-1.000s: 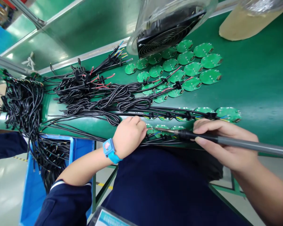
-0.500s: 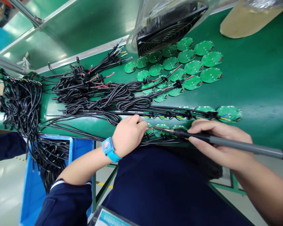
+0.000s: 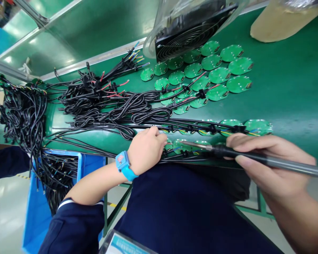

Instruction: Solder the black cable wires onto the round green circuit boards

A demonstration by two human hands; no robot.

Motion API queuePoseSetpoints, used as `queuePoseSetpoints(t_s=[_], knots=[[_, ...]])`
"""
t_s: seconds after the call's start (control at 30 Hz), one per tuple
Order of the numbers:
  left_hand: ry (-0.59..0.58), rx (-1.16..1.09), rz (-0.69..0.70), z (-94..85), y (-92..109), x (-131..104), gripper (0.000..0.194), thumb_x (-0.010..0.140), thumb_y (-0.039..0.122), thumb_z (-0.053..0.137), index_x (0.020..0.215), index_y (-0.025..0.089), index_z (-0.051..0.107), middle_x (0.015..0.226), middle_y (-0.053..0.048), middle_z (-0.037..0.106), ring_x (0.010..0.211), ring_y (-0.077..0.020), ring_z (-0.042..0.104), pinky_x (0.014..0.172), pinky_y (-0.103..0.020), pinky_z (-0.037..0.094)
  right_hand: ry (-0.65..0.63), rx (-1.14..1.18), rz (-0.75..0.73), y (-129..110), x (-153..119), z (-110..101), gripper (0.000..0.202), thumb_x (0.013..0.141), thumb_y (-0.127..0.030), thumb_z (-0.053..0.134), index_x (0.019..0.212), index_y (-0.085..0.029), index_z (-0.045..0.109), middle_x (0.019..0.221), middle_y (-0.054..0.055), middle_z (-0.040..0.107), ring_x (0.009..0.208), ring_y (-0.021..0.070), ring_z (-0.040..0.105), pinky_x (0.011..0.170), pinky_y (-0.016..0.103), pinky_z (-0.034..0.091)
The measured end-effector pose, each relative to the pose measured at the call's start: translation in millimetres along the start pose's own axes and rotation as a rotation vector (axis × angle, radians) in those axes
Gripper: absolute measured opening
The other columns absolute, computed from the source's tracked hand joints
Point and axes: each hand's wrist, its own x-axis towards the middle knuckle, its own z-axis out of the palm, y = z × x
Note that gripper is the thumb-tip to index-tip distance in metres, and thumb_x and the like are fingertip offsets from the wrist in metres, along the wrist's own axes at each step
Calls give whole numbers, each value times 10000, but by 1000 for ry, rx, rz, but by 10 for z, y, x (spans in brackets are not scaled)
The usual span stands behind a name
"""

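My right fingers (image 3: 240, 140) clamp the soldering iron (image 3: 254, 157), best held steady and clear of my left fingers (image 3: 161, 139), whose hold beside the nearest board (image 3: 169, 145) I cannot tell.

I am wearing a navy top (image 3: 190, 208), white-trimmed left sleeve (image 3: 74, 225), bright-blue wristband (image 3: 123, 162) and plastic-cased badge (image 3: 127, 245).

Grey-handled soldering iron (image 3: 225, 152), tip (image 3: 182, 141) near green board (image 3: 178, 146)
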Motion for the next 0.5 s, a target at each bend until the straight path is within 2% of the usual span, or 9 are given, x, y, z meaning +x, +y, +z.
queuePoseSetpoints(t_s=[0.13,0.23,0.33,0.4,0.5], knots=[[-29,61,5,-30,27,-12,232,931,264,406,867,167,606,849,-64,531,777,-195,542,691,-329,455,229,112,-4,-13,-39,-32,156,667,-334,743,731,-255,625,586,7,557,540,189,542,626,440,477],[-38,136,20,-99,45,-13,208,913,248,442,839,165,617,847,-81,546,806,-222,543,710,-356,455,370,111,-38,-10,-38,-80,244,633,-417,753,626,-255,570,508,-15,520,448,165,495,534,405,465],[-40,172,43,-240,50,100,203,892,260,488,787,158,629,797,-81,554,788,-230,548,692,-358,453,480,125,-94,11,-37,-130,249,624,-411,744,609,-248,557,483,-24,501,414,155,470,438,359,449],[35,128,40,-352,70,283,225,898,292,490,790,156,633,770,-68,555,769,-215,550,684,-345,454,529,163,-121,27,-44,-152,223,616,-380,740,632,-245,563,489,-30,501,406,153,460,395,346,445],[235,48,39,-454,153,698,196,897,287,507,841,153,637,814,-61,565,838,-211,550,748,-351,456,577,201,-137,32,-58,-162,196,608,-331,717,652,-245,546,496,-44,494,398,145,433,390,351,467]])
